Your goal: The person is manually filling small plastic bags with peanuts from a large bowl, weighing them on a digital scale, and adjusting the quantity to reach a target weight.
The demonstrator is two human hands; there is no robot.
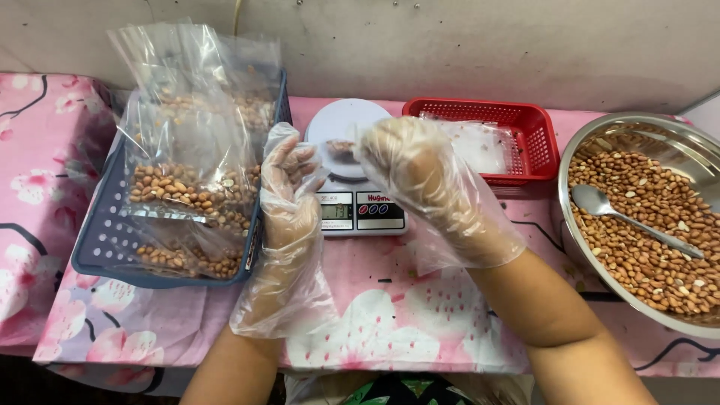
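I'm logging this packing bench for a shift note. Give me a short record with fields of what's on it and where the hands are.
left hand: in a clear disposable glove, beside the blue basket, holding nothing that shows
right hand: gloved, over the kitchen scale, fingers curled; any grip is hidden
kitchen scale: white, centre, a few peanuts on its pan
blue basket: left, holds clear bags of peanuts
red basket: behind the scale, clear bags inside
steel bowl: right, full of peanuts, metal spoon lying on them
table cover: pink, floral
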